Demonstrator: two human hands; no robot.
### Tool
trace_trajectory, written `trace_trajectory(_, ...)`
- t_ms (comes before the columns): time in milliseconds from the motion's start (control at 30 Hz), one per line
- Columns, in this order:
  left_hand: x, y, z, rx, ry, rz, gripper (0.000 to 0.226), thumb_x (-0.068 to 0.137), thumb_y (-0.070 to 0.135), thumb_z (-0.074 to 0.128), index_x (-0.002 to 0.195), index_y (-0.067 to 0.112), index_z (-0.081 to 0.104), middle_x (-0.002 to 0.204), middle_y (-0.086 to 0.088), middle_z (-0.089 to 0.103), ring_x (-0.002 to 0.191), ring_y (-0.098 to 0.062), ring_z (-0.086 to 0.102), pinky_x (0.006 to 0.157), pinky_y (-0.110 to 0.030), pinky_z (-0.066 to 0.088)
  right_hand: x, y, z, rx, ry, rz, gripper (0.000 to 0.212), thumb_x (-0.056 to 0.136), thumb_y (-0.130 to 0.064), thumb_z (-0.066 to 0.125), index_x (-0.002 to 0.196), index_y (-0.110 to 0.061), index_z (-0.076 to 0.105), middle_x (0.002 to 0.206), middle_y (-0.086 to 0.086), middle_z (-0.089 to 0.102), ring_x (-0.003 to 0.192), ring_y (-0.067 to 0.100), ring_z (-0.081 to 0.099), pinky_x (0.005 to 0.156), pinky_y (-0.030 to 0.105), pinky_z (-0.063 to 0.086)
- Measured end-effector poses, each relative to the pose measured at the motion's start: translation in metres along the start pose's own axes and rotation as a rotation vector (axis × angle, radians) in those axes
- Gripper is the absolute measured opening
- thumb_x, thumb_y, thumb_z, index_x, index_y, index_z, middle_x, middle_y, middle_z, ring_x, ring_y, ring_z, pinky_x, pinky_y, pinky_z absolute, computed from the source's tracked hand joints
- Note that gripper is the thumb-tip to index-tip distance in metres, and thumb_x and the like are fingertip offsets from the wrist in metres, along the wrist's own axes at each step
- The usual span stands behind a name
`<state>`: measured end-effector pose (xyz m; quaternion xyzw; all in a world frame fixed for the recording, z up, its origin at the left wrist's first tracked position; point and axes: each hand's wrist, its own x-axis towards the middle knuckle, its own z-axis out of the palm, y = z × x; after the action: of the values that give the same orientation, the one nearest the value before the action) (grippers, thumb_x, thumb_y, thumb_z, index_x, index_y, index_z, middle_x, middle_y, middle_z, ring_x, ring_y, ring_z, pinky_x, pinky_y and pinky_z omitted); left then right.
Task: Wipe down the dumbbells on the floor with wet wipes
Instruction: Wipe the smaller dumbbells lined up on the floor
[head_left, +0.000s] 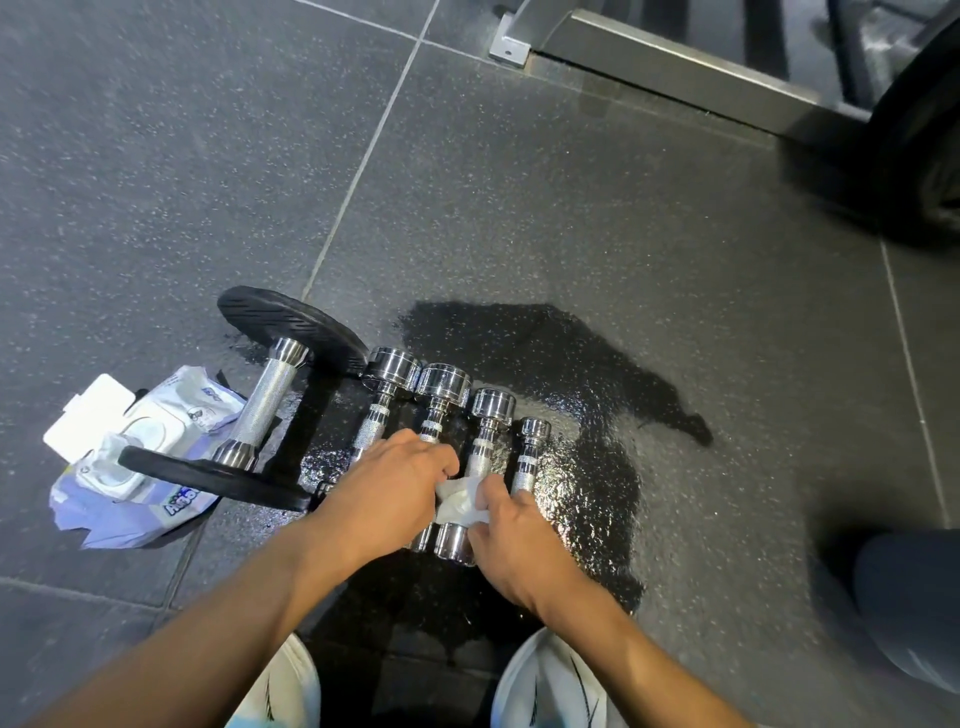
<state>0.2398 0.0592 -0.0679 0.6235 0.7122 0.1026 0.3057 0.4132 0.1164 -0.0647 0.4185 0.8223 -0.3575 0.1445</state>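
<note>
Four chrome dumbbells (491, 415) on wet speckled grey rubber floor (587, 467); right hand (511, 540) grips white wipe (460, 501); left hand (400, 478) grip unclear.

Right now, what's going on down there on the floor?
A person crouches over four small chrome dumbbells lined up on the wet dark rubber floor. The right hand grips a crumpled white wet wipe against a middle dumbbell's handle; the left hand lies over the neighbouring handles. An opened white-and-purple wipes pack and a large black-plated dumbbell lie to the left.
</note>
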Motion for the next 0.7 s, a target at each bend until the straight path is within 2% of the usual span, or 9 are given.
trace_trajectory(100,0.000,0.002,0.003,0.014,-0.035,-0.004,0.037,0.091,0.006,0.049,0.120,0.027,0.058,0.113,0.009,0.061,0.113,-0.012,0.046,0.099,-0.033,0.043,-0.002,-0.007,-0.003,0.059,-0.018,-0.040,0.018,0.105,-0.025,0.042,0.120,-0.015,0.039,0.082,-0.002,0.048,0.092,0.022,0.047,0.084,0.028,0.034)
trace_trajectory(233,0.001,0.002,0.006,0.022,-0.074,-0.007,0.037,0.089,0.007,0.051,0.119,0.029,0.056,0.111,0.011,0.061,0.112,-0.012,0.045,0.099,-0.034,0.043,-0.004,-0.009,-0.005,-0.014,0.064,-0.054,0.028,0.104,-0.036,0.045,0.118,-0.012,0.043,0.085,0.006,0.057,0.098,0.025,0.053,0.091,0.026,0.033)
trace_trajectory(333,0.001,0.000,0.010,0.037,-0.112,-0.015,0.035,0.090,0.010,0.052,0.120,0.029,0.056,0.112,0.010,0.061,0.113,-0.013,0.046,0.098,-0.036,0.045,-0.003,-0.006,-0.006,-0.095,0.072,-0.050,0.029,0.102,-0.035,0.047,0.120,-0.013,0.044,0.092,0.011,0.067,0.098,0.027,0.060,0.102,0.028,0.037)
trace_trajectory(367,0.001,0.000,0.011,0.020,-0.116,-0.025,0.032,0.092,0.012,0.051,0.119,0.029,0.055,0.111,0.010,0.061,0.112,-0.013,0.047,0.096,-0.037,0.047,-0.003,-0.006,-0.008,-0.066,0.077,-0.038,0.027,0.102,-0.034,0.048,0.119,-0.014,0.045,0.094,0.011,0.067,0.097,0.026,0.061,0.100,0.030,0.040)
trace_trajectory(467,0.001,0.004,0.012,-0.068,-0.154,-0.085,0.017,0.103,0.024,0.040,0.111,0.031,0.054,0.099,0.008,0.060,0.101,-0.011,0.050,0.086,-0.039,0.051,-0.002,-0.007,-0.013,0.177,0.034,-0.027,0.017,0.099,-0.035,0.056,0.109,-0.024,0.048,0.092,0.004,0.068,0.087,0.019,0.062,0.079,0.037,0.054)
trace_trajectory(567,0.004,0.015,0.008,-0.329,-0.112,-0.198,0.025,0.107,0.039,0.033,0.102,0.033,0.057,0.086,0.004,0.065,0.077,-0.014,0.062,0.068,-0.037,0.054,-0.002,-0.010,-0.017,0.508,0.016,-0.020,0.012,0.099,-0.033,0.059,0.106,-0.031,0.049,0.089,-0.005,0.072,0.070,0.011,0.061,0.070,0.042,0.055)
trace_trajectory(633,0.006,0.019,0.001,-0.484,-0.035,-0.284,0.028,0.105,0.047,0.038,0.104,0.034,0.063,0.086,0.007,0.069,0.076,-0.012,0.066,0.066,-0.034,0.053,0.000,-0.012,-0.020,0.603,0.058,-0.032,0.011,0.101,-0.033,0.058,0.109,-0.034,0.051,0.096,-0.009,0.074,0.063,0.012,0.058,0.061,0.041,0.051)
trace_trajectory(700,0.008,0.018,-0.003,-0.563,0.024,-0.323,0.021,0.103,0.047,0.048,0.107,0.036,0.064,0.092,0.013,0.071,0.081,-0.005,0.067,0.072,-0.029,0.052,0.004,-0.011,-0.019,0.650,0.134,-0.027,0.010,0.101,-0.031,0.058,0.108,-0.037,0.056,0.096,-0.011,0.075,0.056,0.013,0.054,0.055,0.038,0.047)
